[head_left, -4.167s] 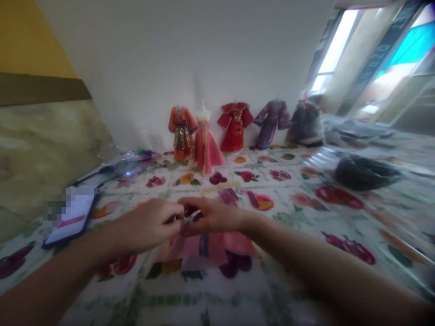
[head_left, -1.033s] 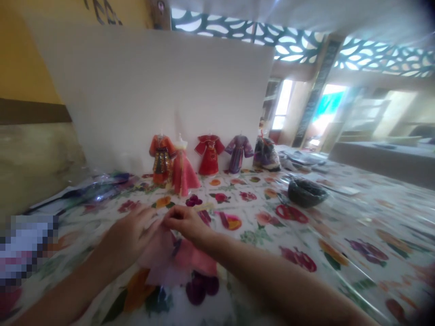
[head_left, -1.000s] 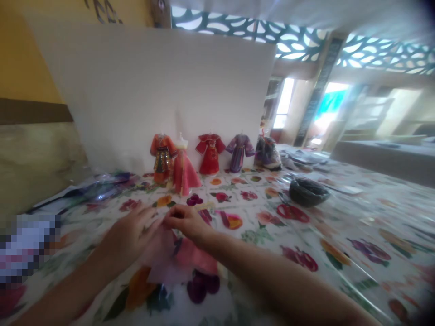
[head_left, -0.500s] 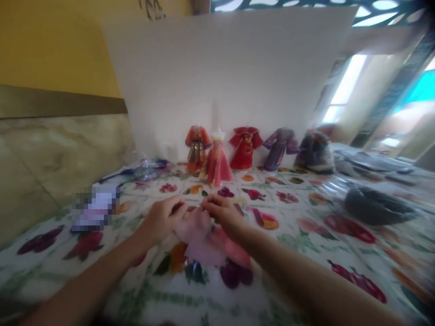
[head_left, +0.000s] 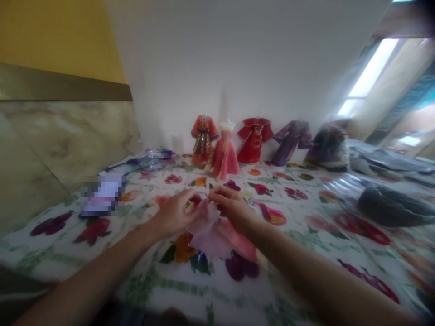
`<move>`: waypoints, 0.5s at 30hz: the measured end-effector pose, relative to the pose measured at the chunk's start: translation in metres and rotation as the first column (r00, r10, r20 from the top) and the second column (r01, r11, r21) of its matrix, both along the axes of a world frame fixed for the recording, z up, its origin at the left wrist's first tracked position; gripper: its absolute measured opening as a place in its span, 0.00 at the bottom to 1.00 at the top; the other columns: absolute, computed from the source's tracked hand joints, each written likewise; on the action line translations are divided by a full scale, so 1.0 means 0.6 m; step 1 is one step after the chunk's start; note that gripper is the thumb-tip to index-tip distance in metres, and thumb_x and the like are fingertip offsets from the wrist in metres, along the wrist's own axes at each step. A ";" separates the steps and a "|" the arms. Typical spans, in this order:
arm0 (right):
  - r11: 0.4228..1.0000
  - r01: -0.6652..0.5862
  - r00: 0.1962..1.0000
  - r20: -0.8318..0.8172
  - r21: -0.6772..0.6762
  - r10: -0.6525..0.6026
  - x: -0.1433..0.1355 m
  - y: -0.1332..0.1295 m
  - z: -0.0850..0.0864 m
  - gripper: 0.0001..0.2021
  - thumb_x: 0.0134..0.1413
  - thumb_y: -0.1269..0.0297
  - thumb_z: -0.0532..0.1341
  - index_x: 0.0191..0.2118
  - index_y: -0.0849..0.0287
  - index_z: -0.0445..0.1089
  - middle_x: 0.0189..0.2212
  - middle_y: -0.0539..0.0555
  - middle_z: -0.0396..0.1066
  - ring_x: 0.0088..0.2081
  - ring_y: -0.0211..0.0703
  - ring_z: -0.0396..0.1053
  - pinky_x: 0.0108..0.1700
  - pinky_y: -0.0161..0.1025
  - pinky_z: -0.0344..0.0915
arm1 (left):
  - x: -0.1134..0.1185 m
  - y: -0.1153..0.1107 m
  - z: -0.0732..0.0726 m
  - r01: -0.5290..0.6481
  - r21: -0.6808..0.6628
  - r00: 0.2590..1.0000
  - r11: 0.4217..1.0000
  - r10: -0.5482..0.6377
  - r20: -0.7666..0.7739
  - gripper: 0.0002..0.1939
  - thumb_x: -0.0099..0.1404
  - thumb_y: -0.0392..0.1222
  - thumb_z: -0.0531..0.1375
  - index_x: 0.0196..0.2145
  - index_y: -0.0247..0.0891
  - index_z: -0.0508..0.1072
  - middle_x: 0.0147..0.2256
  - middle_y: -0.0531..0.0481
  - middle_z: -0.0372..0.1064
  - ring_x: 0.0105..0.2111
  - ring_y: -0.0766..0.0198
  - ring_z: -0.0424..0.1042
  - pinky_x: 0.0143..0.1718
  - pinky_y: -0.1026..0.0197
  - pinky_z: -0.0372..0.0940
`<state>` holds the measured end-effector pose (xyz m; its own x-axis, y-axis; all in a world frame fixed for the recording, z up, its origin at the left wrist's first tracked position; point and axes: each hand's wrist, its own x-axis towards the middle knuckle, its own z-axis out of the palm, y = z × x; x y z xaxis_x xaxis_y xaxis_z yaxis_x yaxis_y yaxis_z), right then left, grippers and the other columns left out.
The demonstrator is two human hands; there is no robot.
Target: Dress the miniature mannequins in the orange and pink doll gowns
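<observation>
Both hands meet over a small pink doll dress, pale and sheer on the left and deeper coral pink on the right. My left hand pinches its upper edge. Close beside it, my right hand is closed at the top of the same cloth, fingertips nearly touching those of the left. The dress hangs down toward the tablecloth, its lower part spread out. Anything small between the fingertips is too blurred to make out.
Beyond my hands stand doll outfits: an orange one, a pink gown, a red dress and a purple robe. A blurred-out phone lies left; a dark plastic-wrapped bundle lies right. The tablecloth is fruit-patterned.
The view has tilted down and turned slightly left, so the outfits sit higher and further right. Both hands still hold the pink cloth, with the fingertips now closer together.
</observation>
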<state>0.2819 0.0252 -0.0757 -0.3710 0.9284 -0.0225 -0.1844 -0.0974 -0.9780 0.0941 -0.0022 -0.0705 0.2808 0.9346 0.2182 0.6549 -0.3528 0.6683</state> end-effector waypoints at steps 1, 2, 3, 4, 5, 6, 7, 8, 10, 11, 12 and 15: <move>1.000 -0.003 1.000 0.009 0.014 0.003 0.001 0.000 0.002 0.09 0.47 0.61 0.67 0.29 0.58 0.68 0.24 0.46 0.65 0.27 0.34 0.61 0.32 0.36 0.56 | 0.003 0.001 0.001 0.012 -0.020 1.000 1.000 -0.012 0.011 0.16 0.66 0.56 0.57 0.36 0.39 0.70 0.36 0.49 0.72 0.38 0.58 0.71 0.42 0.55 0.65; 0.999 -0.009 1.000 0.019 0.031 0.009 0.002 0.000 0.003 0.08 0.47 0.61 0.67 0.29 0.58 0.68 0.24 0.46 0.64 0.27 0.34 0.61 0.32 0.36 0.55 | 0.005 0.003 0.001 0.027 -0.034 0.999 0.999 -0.025 0.033 0.15 0.67 0.55 0.56 0.34 0.39 0.69 0.34 0.50 0.71 0.36 0.59 0.70 0.39 0.56 0.64; 0.999 -0.012 1.000 0.029 0.050 0.011 0.003 0.000 0.004 0.08 0.47 0.62 0.66 0.29 0.58 0.68 0.24 0.46 0.64 0.27 0.34 0.60 0.32 0.36 0.55 | 0.007 0.004 0.002 0.043 -0.045 0.998 0.998 -0.041 0.054 0.14 0.67 0.53 0.55 0.33 0.39 0.68 0.33 0.51 0.70 0.34 0.60 0.70 0.37 0.57 0.64; 0.997 -0.014 0.999 0.041 0.071 0.012 0.004 0.001 0.005 0.07 0.48 0.62 0.66 0.28 0.58 0.68 0.24 0.46 0.64 0.27 0.34 0.60 0.32 0.36 0.55 | 0.008 0.005 0.003 0.055 -0.052 0.997 0.997 -0.052 0.065 0.13 0.68 0.51 0.55 0.33 0.39 0.68 0.32 0.52 0.70 0.34 0.60 0.69 0.36 0.58 0.64; 0.996 -0.016 0.999 0.049 0.088 0.012 0.005 0.002 0.005 0.07 0.48 0.63 0.66 0.28 0.58 0.68 0.25 0.46 0.64 0.28 0.34 0.60 0.32 0.36 0.55 | 0.007 0.006 0.005 0.057 -0.053 0.997 0.997 -0.054 0.060 0.12 0.68 0.50 0.55 0.33 0.39 0.68 0.31 0.52 0.69 0.34 0.61 0.69 0.35 0.59 0.63; 0.995 -0.020 0.999 0.051 0.102 0.015 0.006 0.003 0.004 0.07 0.48 0.63 0.66 0.28 0.58 0.68 0.25 0.46 0.64 0.28 0.34 0.60 0.32 0.36 0.54 | 0.007 0.007 0.006 0.047 -0.043 0.998 0.998 -0.045 0.044 0.11 0.68 0.48 0.55 0.33 0.39 0.68 0.31 0.52 0.69 0.34 0.61 0.69 0.35 0.59 0.63; 0.994 -0.023 0.999 0.048 0.111 0.017 0.007 0.003 0.003 0.07 0.49 0.63 0.65 0.28 0.58 0.68 0.25 0.46 0.64 0.28 0.34 0.60 0.31 0.36 0.54 | 0.006 0.007 0.008 0.025 -0.015 0.999 1.000 -0.025 0.023 0.09 0.67 0.47 0.55 0.34 0.39 0.68 0.32 0.51 0.70 0.34 0.61 0.69 0.35 0.60 0.63; 0.993 -0.026 0.999 0.045 0.115 0.021 0.007 0.004 0.003 0.07 0.49 0.63 0.65 0.28 0.58 0.68 0.25 0.46 0.63 0.27 0.34 0.59 0.31 0.35 0.54 | 0.004 0.006 0.009 -0.005 0.040 1.000 0.999 0.005 0.001 0.08 0.67 0.45 0.56 0.36 0.39 0.68 0.34 0.51 0.70 0.35 0.61 0.70 0.35 0.60 0.63; 0.993 -0.031 0.999 0.042 0.111 0.026 0.008 0.003 0.003 0.06 0.50 0.64 0.65 0.28 0.58 0.68 0.24 0.46 0.62 0.26 0.33 0.57 0.30 0.35 0.53 | 0.003 0.001 0.008 -0.078 0.224 0.994 0.971 0.092 -0.052 0.07 0.66 0.43 0.57 0.39 0.38 0.68 0.37 0.48 0.70 0.37 0.60 0.70 0.36 0.60 0.63; 0.994 -0.025 0.999 0.044 0.106 0.020 0.008 0.002 0.004 0.06 0.50 0.64 0.64 0.28 0.58 0.68 0.24 0.46 0.62 0.26 0.33 0.57 0.30 0.35 0.53 | 0.003 -0.004 0.007 -0.106 0.326 0.987 0.939 0.138 -0.077 0.06 0.66 0.42 0.58 0.39 0.38 0.68 0.38 0.48 0.69 0.37 0.61 0.69 0.36 0.60 0.63; 0.995 -0.015 0.999 0.049 0.100 0.010 0.007 0.000 0.005 0.05 0.50 0.64 0.64 0.28 0.58 0.68 0.24 0.46 0.62 0.26 0.33 0.57 0.29 0.35 0.53 | 0.004 -0.010 0.004 -0.117 0.406 0.980 0.906 0.171 -0.100 0.05 0.66 0.41 0.58 0.39 0.38 0.68 0.37 0.48 0.69 0.36 0.61 0.69 0.35 0.61 0.62; 0.995 0.007 0.998 0.054 0.103 -0.013 0.008 -0.003 0.010 0.06 0.49 0.64 0.63 0.27 0.58 0.67 0.24 0.47 0.64 0.27 0.35 0.58 0.29 0.35 0.53 | 0.012 -0.032 -0.003 -0.040 0.461 0.976 0.887 0.133 -0.171 0.06 0.68 0.41 0.56 0.34 0.39 0.70 0.29 0.52 0.69 0.27 0.65 0.66 0.31 0.62 0.60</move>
<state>0.2865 0.0235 -0.0697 -0.3626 0.9304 0.0531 -0.1307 0.0056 -0.9914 0.1013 -0.0216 -0.0725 0.2835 0.7692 0.5727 0.7955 -0.5221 0.3075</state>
